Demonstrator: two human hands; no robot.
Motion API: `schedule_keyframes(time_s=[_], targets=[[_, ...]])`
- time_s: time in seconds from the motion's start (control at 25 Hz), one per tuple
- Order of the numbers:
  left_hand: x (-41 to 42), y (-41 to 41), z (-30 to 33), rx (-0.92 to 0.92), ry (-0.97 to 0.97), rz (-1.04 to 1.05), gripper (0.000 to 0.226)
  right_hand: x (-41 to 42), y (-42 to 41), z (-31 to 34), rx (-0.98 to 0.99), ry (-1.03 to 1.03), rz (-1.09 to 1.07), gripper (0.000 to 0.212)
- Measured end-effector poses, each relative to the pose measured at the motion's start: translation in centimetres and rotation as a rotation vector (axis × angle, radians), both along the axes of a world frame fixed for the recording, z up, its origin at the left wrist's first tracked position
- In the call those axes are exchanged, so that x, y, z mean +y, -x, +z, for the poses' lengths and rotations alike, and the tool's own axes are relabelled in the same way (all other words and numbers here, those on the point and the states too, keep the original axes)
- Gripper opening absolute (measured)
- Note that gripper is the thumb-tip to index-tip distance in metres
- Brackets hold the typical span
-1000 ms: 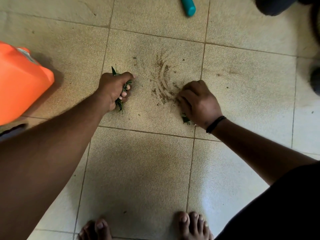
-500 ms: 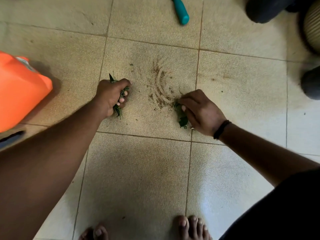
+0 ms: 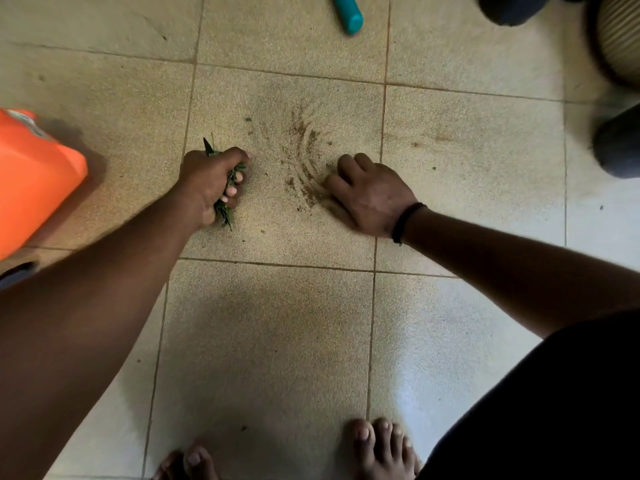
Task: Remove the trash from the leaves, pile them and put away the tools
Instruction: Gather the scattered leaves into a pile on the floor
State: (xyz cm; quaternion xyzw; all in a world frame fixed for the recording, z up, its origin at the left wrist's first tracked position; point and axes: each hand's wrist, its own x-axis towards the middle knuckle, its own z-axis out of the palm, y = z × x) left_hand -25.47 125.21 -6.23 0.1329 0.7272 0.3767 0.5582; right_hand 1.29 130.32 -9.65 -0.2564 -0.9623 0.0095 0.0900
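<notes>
My left hand (image 3: 211,181) grips a bunch of green leaves (image 3: 223,211) in a fist just above the tiled floor, with leaf tips sticking out above and below the fingers. To its right, my right hand (image 3: 370,199) lies palm down on the floor, its fingers touching the edge of curved brown soil streaks (image 3: 304,157). No leaves show under or around the right hand. The hand is slightly blurred.
An orange plastic container (image 3: 31,181) stands at the left edge. A teal tool handle (image 3: 349,13) lies at the top. Dark round pots (image 3: 620,143) and a ribbed pot (image 3: 620,36) crowd the right top corner. My bare feet (image 3: 381,448) are at the bottom.
My right hand, which pinched a few leaves half a second ago, has flattened onto the floor and slid right; those leaves are out of sight. The left fist has stayed put.
</notes>
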Motion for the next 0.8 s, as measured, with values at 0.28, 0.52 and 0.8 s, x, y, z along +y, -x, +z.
schedule_keyframes(time_s=[0.28, 0.52, 0.8], targets=[[0.4, -1.7, 0.9, -0.007, 0.011, 0.054, 0.023, 3.1, 0.7, 0.3, -0.033, 0.064, -0.051, 0.028], [1.8, -8.7, 2.6, -0.183, 0.001, 0.127, 0.017, 4.3, -0.5, 3.9, 0.635, 0.725, -0.859, 0.046], [4.1, -14.1, 2.6, -0.469, -0.004, 0.373, 0.035, -1.6, 4.7, 8.6, 1.000, 0.769, -0.843, 0.043]])
